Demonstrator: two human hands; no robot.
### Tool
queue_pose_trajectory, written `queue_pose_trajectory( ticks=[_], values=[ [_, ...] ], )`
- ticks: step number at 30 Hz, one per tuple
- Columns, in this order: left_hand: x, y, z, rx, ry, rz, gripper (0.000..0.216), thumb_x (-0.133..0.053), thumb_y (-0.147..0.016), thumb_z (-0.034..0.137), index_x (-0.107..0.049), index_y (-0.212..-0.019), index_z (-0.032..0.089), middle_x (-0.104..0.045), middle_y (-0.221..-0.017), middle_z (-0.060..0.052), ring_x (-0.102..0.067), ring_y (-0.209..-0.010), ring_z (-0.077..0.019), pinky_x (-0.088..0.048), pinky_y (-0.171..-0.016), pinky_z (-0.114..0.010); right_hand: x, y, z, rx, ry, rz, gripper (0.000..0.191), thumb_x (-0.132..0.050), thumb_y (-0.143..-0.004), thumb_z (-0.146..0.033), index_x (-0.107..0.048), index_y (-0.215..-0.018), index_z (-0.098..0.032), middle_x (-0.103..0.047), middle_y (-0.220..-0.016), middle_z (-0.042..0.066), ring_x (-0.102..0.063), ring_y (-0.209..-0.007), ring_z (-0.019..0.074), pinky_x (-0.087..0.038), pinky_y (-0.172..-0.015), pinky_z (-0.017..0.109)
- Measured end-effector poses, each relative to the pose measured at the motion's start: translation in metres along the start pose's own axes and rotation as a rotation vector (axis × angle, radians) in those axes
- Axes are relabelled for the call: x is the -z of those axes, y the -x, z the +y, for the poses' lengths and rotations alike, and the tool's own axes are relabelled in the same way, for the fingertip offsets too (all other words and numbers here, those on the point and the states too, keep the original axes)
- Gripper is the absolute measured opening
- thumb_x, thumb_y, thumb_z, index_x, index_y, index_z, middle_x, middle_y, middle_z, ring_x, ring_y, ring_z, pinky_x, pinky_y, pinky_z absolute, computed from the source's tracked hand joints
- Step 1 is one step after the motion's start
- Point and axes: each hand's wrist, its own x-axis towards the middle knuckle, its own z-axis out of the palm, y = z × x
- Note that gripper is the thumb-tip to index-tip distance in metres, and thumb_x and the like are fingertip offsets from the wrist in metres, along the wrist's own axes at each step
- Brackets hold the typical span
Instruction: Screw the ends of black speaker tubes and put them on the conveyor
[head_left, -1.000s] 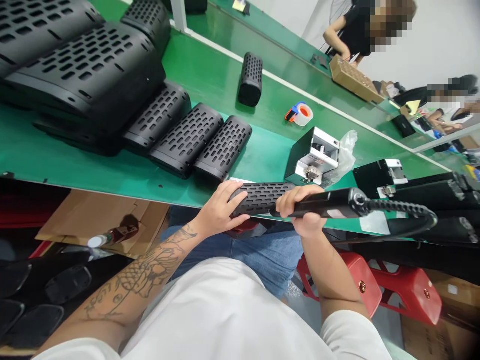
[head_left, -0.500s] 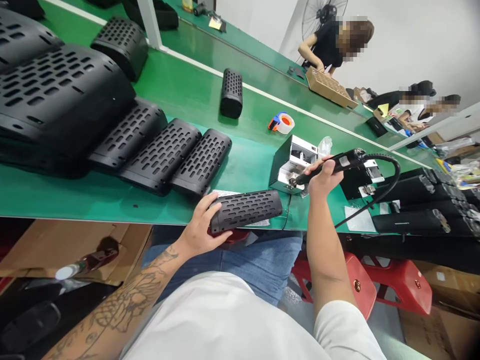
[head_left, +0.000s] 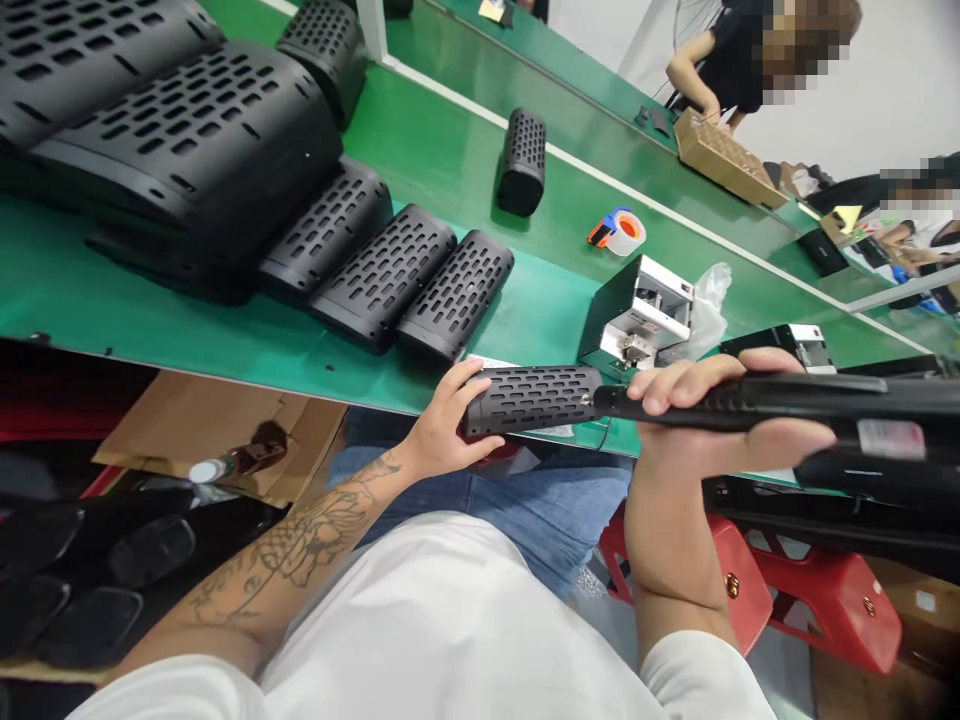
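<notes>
My left hand [head_left: 447,425] is wrapped around the left end of a black slotted housing [head_left: 529,397] lying at the table's front edge. In my right hand [head_left: 694,425] is a black electric screwdriver [head_left: 795,400], held nearly level. Its tip is at the right end of the housing; whether it touches a screw there is too small to tell. Behind the tip stands a black and silver screw feeder [head_left: 641,315]. Several similar slotted housings, one of them a housing [head_left: 459,295] just behind my left hand, lie along the bench to the left.
A tape roll in a blue and orange holder [head_left: 621,233] lies on the green bench [head_left: 420,130] beyond the feeder. A lone housing [head_left: 523,160] stands farther back. Across the bench, a person works over a cardboard box [head_left: 724,160]. Red stools [head_left: 832,590] stand below right.
My right hand has brought the screwdriver from the screw feeder to the right end of the housing, turning it level. My left hand keeps its hold. The camera view has shifted.
</notes>
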Motion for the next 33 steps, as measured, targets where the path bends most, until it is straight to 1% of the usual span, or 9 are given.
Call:
queue_pose_trajectory(
  ticks=[2,4,8,13,18,24,27,30,33],
  values=[
    [0.001,-0.001,0.000,0.001,0.017,-0.010,0.100,-0.099,-0.098,0.036,-0.044,-0.181,0.028,-0.051,-0.181,-0.027,-0.053,-0.173,-0.0488,-0.049,-0.141,-0.077,-0.024,0.018,-0.014,-0.040,-0.083,-0.135,0.051,-0.075,-0.103,-0.080,-0.081,-0.122,-0.033,-0.071,-0.068,-0.006,-0.064,-0.044,0.0175,-0.064,-0.051,0.037],
    [0.002,-0.002,0.000,-0.001,0.035,-0.024,0.100,-0.099,-0.098,0.037,-0.044,-0.181,0.029,-0.053,-0.179,-0.026,-0.055,-0.171,-0.0479,-0.049,-0.141,-0.076,-0.044,0.033,-0.017,-0.083,-0.154,-0.259,0.051,-0.076,-0.105,-0.076,-0.084,-0.129,-0.031,-0.075,-0.072,-0.003,-0.068,-0.049,0.0184,-0.068,-0.056,0.039],
    [0.001,-0.004,0.000,-0.012,0.070,-0.006,0.096,-0.099,-0.099,0.038,-0.046,-0.179,0.028,-0.054,-0.177,-0.026,-0.056,-0.170,-0.0472,-0.050,-0.141,-0.076,-0.066,0.049,0.000,-0.105,-0.213,-0.449,0.055,-0.080,-0.103,-0.078,-0.081,-0.130,-0.029,-0.076,-0.073,-0.003,-0.070,-0.052,0.0176,-0.068,-0.057,0.036],
    [-0.001,-0.006,0.002,-0.025,0.100,0.020,0.090,-0.095,-0.101,0.035,-0.049,-0.177,0.026,-0.055,-0.176,-0.026,-0.057,-0.169,-0.0460,-0.051,-0.141,-0.075,-0.080,0.057,0.022,-0.100,-0.220,-0.452,0.050,-0.084,-0.100,-0.077,-0.078,-0.114,-0.030,-0.071,-0.066,-0.005,-0.064,-0.044,0.0154,-0.064,-0.051,0.031],
    [-0.001,-0.007,0.002,-0.023,0.117,0.003,0.091,-0.094,-0.101,0.034,-0.047,-0.178,0.025,-0.055,-0.177,-0.027,-0.057,-0.168,-0.0470,-0.051,-0.140,-0.076,-0.088,0.059,0.020,-0.172,-0.202,-0.438,0.044,-0.086,-0.100,-0.073,-0.076,-0.103,-0.030,-0.071,-0.063,-0.006,-0.064,-0.042,0.0154,-0.065,-0.050,0.031],
    [-0.002,-0.009,0.002,-0.046,0.101,0.015,0.088,-0.093,-0.103,0.037,-0.047,-0.178,0.022,-0.057,-0.173,-0.029,-0.059,-0.166,-0.0475,-0.053,-0.137,-0.075,-0.094,0.051,0.021,-0.261,-0.243,-0.418,0.036,-0.093,-0.098,-0.059,-0.075,-0.097,-0.027,-0.071,-0.062,-0.006,-0.064,-0.042,0.0155,-0.063,-0.047,0.030],
    [-0.002,-0.009,0.003,-0.040,0.099,0.012,0.088,-0.093,-0.104,0.041,-0.047,-0.178,0.025,-0.057,-0.174,-0.028,-0.060,-0.165,-0.0472,-0.055,-0.136,-0.074,-0.091,0.051,0.024,-0.284,-0.240,-0.397,0.038,-0.092,-0.097,-0.061,-0.073,-0.096,-0.028,-0.071,-0.062,-0.006,-0.063,-0.041,0.0148,-0.061,-0.047,0.030],
    [-0.003,-0.009,0.003,-0.029,0.095,0.005,0.087,-0.091,-0.106,0.045,-0.046,-0.178,0.026,-0.057,-0.174,-0.027,-0.060,-0.166,-0.0472,-0.056,-0.136,-0.075,-0.084,0.053,0.027,-0.283,-0.225,-0.467,0.040,-0.091,-0.096,-0.064,-0.071,-0.097,-0.029,-0.070,-0.062,-0.007,-0.061,-0.040,0.0144,-0.061,-0.048,0.031],
    [-0.003,-0.008,0.002,-0.035,0.102,0.004,0.086,-0.091,-0.106,0.044,-0.047,-0.177,0.026,-0.057,-0.175,-0.027,-0.060,-0.166,-0.0475,-0.054,-0.137,-0.075,-0.077,0.058,0.033,-0.247,-0.253,-0.578,0.042,-0.094,-0.094,-0.067,-0.074,-0.105,-0.031,-0.074,-0.067,-0.007,-0.063,-0.043,0.0143,-0.063,-0.052,0.031]
  ],
)
